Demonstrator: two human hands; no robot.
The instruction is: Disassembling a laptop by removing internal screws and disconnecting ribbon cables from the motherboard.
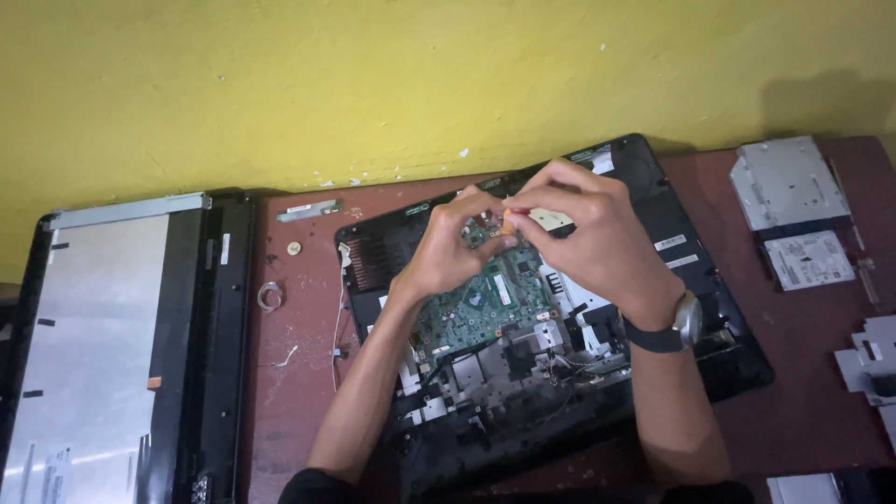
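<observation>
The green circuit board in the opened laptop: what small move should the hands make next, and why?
Probably lift the small orange piece gently away. Both the left hand and right hand pinch at it above the green circuit board, which sits in the black laptop base. Whether it is already free cannot be told.

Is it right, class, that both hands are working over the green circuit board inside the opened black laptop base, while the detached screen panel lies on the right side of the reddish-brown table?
Not quite. The head view shows the detached screen panel on the left side of the reddish-brown table, not the right. The rest holds: the left hand and right hand work over the green circuit board inside the opened black laptop base.
</observation>
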